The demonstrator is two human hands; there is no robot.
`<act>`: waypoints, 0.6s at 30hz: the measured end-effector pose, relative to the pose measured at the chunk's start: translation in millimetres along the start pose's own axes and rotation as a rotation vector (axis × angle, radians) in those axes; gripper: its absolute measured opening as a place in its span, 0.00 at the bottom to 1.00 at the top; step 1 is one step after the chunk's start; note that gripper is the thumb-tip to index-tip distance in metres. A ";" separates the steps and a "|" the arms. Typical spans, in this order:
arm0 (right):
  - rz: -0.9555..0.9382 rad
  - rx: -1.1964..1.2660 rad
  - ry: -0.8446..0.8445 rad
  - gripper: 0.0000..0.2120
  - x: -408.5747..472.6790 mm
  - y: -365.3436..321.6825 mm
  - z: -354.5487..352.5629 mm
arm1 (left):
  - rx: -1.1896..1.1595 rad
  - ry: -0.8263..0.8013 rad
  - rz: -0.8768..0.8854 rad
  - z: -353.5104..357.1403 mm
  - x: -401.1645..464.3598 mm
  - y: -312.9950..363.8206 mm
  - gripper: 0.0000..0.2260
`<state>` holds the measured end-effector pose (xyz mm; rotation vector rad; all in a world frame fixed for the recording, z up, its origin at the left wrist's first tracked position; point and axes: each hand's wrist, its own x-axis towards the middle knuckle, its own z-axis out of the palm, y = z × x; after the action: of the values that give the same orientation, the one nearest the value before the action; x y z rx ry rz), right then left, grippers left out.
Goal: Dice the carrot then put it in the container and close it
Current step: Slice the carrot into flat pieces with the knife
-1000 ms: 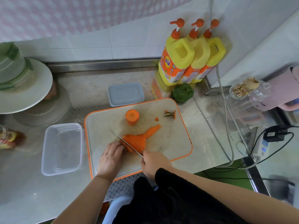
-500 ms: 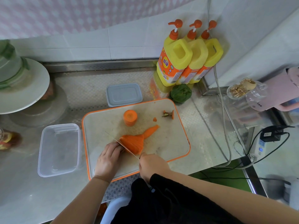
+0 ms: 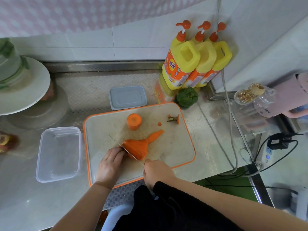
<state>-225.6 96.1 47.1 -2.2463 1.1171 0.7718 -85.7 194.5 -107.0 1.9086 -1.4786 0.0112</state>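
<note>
We take the cutting board [image 3: 173, 147] as our landmark. On its near half lies the carrot [image 3: 136, 148], partly cut into slices that fan out, its thin tip pointing toward the board's far right. Our left hand [image 3: 110, 164] rests on the near left of the board, fingers curled onto the carrot's uncut end. Our right hand [image 3: 157, 172], at the board's near edge, is closed round the handle of the knife [image 3: 124, 150], whose blade stands across the carrot. 1 carrot chunk [image 3: 134, 121] stands upright on the board's far half. The clear container [image 3: 58, 154] sits just left of the board, and its lid [image 3: 128, 97] lies just beyond the far edge.
</note>
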 end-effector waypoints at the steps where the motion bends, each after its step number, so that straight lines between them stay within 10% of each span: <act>1: 0.002 0.002 -0.006 0.09 0.4 -0.5 0.5 | -0.001 0.001 -0.001 0.3 -0.2 -0.6 0.09; 18: -0.013 0.001 -0.041 0.08 11.9 -10.0 5.9 | -0.042 0.025 0.019 -4.1 4.0 3.8 0.10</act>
<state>-212.9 98.9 36.7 -2.2254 1.0820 0.8081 -85.9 192.9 -100.3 1.8549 -1.4690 0.0129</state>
